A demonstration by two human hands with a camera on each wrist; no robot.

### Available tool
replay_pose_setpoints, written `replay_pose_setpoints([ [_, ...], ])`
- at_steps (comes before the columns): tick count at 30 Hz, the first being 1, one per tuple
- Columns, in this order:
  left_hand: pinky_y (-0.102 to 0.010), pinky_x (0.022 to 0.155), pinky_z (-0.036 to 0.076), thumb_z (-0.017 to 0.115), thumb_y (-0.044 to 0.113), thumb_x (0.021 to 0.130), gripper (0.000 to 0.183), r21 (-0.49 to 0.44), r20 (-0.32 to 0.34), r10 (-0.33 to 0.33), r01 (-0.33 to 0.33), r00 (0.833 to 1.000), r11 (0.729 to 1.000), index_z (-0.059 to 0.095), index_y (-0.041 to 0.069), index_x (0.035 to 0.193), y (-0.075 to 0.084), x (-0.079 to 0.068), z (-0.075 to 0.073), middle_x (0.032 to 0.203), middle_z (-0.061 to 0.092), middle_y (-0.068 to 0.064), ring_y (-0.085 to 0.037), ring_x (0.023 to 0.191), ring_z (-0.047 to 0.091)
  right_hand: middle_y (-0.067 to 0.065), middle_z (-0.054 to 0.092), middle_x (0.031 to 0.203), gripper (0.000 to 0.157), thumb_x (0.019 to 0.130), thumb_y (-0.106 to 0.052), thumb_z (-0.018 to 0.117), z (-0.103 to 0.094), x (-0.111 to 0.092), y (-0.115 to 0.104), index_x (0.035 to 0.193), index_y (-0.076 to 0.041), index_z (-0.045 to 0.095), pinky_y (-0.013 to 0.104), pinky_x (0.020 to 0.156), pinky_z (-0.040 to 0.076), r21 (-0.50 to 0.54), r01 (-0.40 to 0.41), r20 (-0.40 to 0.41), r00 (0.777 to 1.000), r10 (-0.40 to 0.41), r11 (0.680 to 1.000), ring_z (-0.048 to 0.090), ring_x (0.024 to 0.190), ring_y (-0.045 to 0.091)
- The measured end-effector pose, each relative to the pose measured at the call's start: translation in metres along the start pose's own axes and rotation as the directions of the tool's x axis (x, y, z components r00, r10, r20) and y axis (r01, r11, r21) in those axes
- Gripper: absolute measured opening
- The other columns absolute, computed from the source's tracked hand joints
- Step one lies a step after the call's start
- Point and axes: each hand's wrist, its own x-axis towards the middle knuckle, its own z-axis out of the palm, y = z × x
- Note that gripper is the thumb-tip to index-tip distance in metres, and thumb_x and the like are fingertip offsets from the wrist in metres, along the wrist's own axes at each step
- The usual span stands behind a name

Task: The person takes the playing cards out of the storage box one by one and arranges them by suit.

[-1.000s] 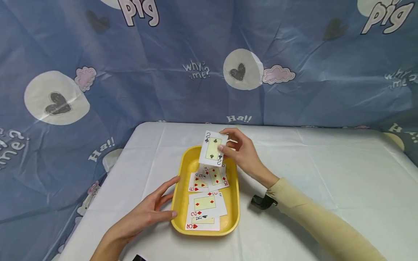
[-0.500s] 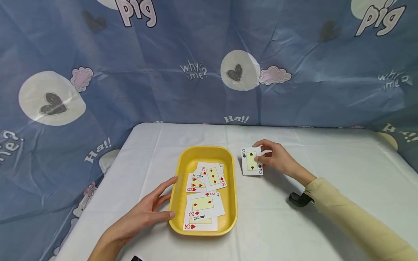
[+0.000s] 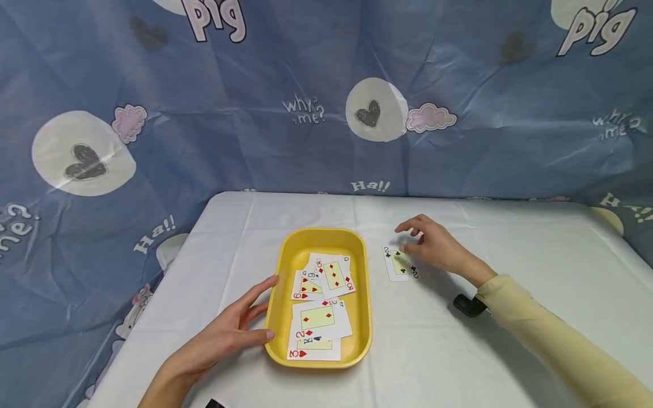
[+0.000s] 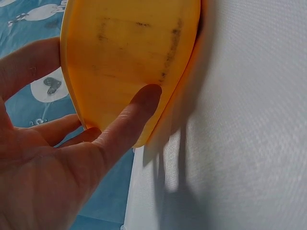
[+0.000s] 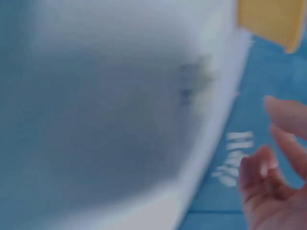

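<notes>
A two of clubs (image 3: 399, 265) lies face up on the white tabletop, just right of the yellow tray (image 3: 363, 323). Over its right edge hovers my right hand (image 3: 437, 246), thumb and fingers spread apart with nothing between them. The card is only a blurred patch in the right wrist view. My left hand (image 3: 232, 333) touches the tray's left side with extended fingers and the thumb (image 4: 136, 112) against the outer wall. Inside the tray, several face-up cards overlap: a two of diamonds (image 3: 318, 318), a three of hearts (image 3: 326, 354) and a diamonds card (image 3: 334, 276) among them.
A white cloth (image 3: 474, 238) covers the table. Behind it hangs a blue printed curtain (image 3: 306, 158). A black wrist camera (image 3: 469, 306) sticks out below the right sleeve, near the cloth.
My right hand has carried the two of clubs from above the tray to the table on the right and let it go. The left hand stays at the tray.
</notes>
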Motion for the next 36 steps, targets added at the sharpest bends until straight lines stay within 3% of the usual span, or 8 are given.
replay_pose_setpoints([
  [4, -0.051, 0.113, 0.023, 0.076, 0.012, 0.085, 0.087, -0.006, -0.002, 0.0, 0.0, 1.0, 1.0, 0.028, 0.035, 0.154, 0.0, 0.0, 0.001, 0.16, 0.016, 0.005, -0.025, 0.146, 0.021, 0.001, 0.061, 0.112, 0.029, 0.089, -0.007, 0.074, -0.002, 0.005, -0.033, 0.116, -0.014, 0.067, 0.036, 0.082, 0.051, 0.13, 0.127, -0.037, 0.992, -0.123, 0.983, 0.058, 0.096, 0.023],
  [9, -0.053, 0.113, 0.022, 0.075, 0.013, 0.087, 0.086, -0.007, 0.018, 0.013, -0.013, 1.0, 1.0, 0.027, 0.033, 0.155, 0.001, -0.002, 0.002, 0.162, 0.014, 0.001, -0.029, 0.147, 0.019, -0.005, 0.063, 0.113, 0.032, 0.09, -0.012, 0.073, 0.015, 0.01, -0.077, 0.12, -0.02, 0.065, 0.032, 0.085, 0.052, 0.299, 0.227, 0.149, 0.948, -0.28, 0.927, 0.061, 0.1, 0.021],
  [12, -0.052, 0.113, 0.023, 0.074, 0.013, 0.087, 0.085, -0.01, 0.022, 0.015, -0.015, 1.0, 1.0, 0.027, 0.034, 0.155, 0.001, -0.002, 0.001, 0.162, 0.014, 0.001, -0.028, 0.147, 0.019, -0.007, 0.063, 0.116, 0.035, 0.091, -0.011, 0.072, 0.032, 0.013, -0.096, 0.124, -0.022, 0.063, 0.033, 0.087, 0.052, 0.375, 0.222, 0.306, 0.887, -0.346, 0.9, 0.061, 0.103, 0.025],
  [16, -0.052, 0.113, 0.022, 0.074, 0.012, 0.087, 0.086, -0.017, 0.019, 0.01, -0.01, 1.0, 1.0, 0.026, 0.034, 0.155, 0.0, -0.002, 0.0, 0.161, 0.016, 0.004, -0.026, 0.146, 0.021, -0.008, 0.061, 0.124, 0.04, 0.093, -0.006, 0.068, 0.052, 0.023, -0.116, 0.129, -0.022, 0.062, 0.034, 0.091, 0.05, 0.42, 0.215, 0.482, 0.771, -0.417, 0.882, 0.06, 0.109, 0.026],
  [21, -0.052, 0.113, 0.022, 0.075, 0.012, 0.086, 0.088, -0.03, 0.018, 0.0, 0.001, 1.0, 1.0, 0.026, 0.035, 0.155, -0.001, -0.002, 0.0, 0.16, 0.019, 0.004, -0.024, 0.146, 0.022, 0.0, 0.06, 0.13, 0.043, 0.092, -0.004, 0.067, 0.075, 0.035, -0.131, 0.133, -0.015, 0.06, 0.032, 0.094, 0.049, 0.424, 0.236, 0.596, 0.654, -0.466, 0.874, 0.056, 0.115, 0.021],
  [25, -0.051, 0.112, 0.025, 0.075, 0.012, 0.087, 0.088, -0.029, 0.023, -0.002, 0.002, 1.0, 1.0, 0.025, 0.035, 0.156, 0.0, -0.002, 0.0, 0.16, 0.018, 0.001, -0.025, 0.146, 0.021, -0.004, 0.06, 0.13, 0.048, 0.089, -0.003, 0.071, 0.09, 0.041, -0.135, 0.134, -0.014, 0.06, 0.025, 0.094, 0.047, 0.352, 0.255, 0.651, 0.625, -0.431, 0.901, 0.055, 0.115, 0.013],
  [33, -0.053, 0.113, 0.022, 0.075, 0.012, 0.087, 0.087, -0.041, 0.022, -0.014, 0.015, 1.0, 0.999, 0.026, 0.035, 0.155, 0.0, -0.002, 0.0, 0.16, 0.02, 0.002, -0.024, 0.146, 0.022, -0.011, 0.061, 0.122, 0.055, 0.084, -0.011, 0.079, 0.096, 0.044, -0.136, 0.134, -0.021, 0.06, 0.02, 0.088, 0.047, 0.213, 0.266, 0.711, 0.617, -0.336, 0.94, 0.057, 0.104, 0.007],
  [36, -0.055, 0.112, 0.02, 0.074, 0.013, 0.087, 0.086, -0.042, 0.027, -0.004, 0.005, 1.0, 0.999, 0.026, 0.034, 0.155, 0.0, -0.002, 0.0, 0.16, 0.019, 0.0, -0.026, 0.146, 0.021, -0.009, 0.061, 0.111, 0.055, 0.082, -0.012, 0.081, 0.097, 0.042, -0.136, 0.132, -0.023, 0.061, 0.02, 0.084, 0.046, 0.199, 0.267, 0.74, 0.59, -0.323, 0.943, 0.056, 0.096, 0.008],
])
